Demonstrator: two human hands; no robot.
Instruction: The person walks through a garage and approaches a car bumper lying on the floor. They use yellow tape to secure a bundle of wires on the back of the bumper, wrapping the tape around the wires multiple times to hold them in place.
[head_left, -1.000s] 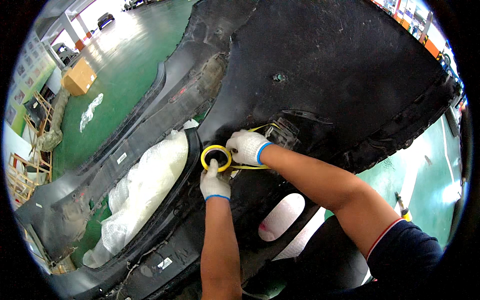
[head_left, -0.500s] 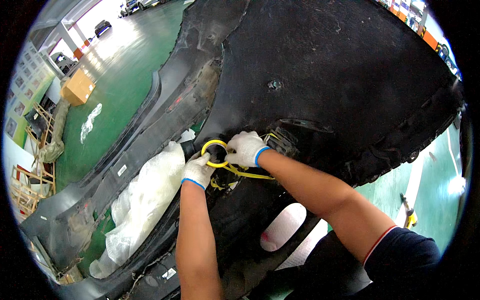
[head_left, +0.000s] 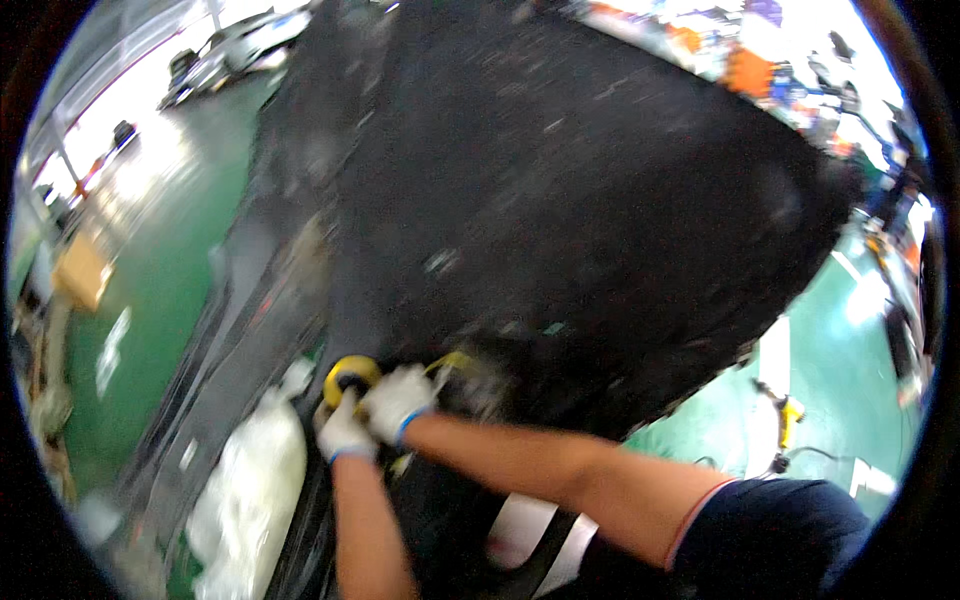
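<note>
A roll of yellow tape (head_left: 350, 364) sits upright on its edge between my hands, just over the large black moulded panel (head_left: 560, 200). My left hand (head_left: 345, 432), in a white glove with a blue cuff, is closed on the roll's lower side. Gloved the same way, my right hand (head_left: 398, 400) is closed at the roll's right side; its fingertips are partly hidden and smeared by motion. A thin yellow strip (head_left: 452, 362) shows on the panel just beyond my right hand.
Left of my arms lies a bundle of whitish translucent wrapping (head_left: 255, 480), beside a grey panel (head_left: 240, 330). A cardboard box (head_left: 84, 272) stands on the green floor at the far left. To the right, a yellow-and-black tool (head_left: 788, 420) with a cable rests on the floor.
The view has swung, so the panel and my hands appear lower and further left, and the picture is blurred. Both hands stay at the tape roll.
</note>
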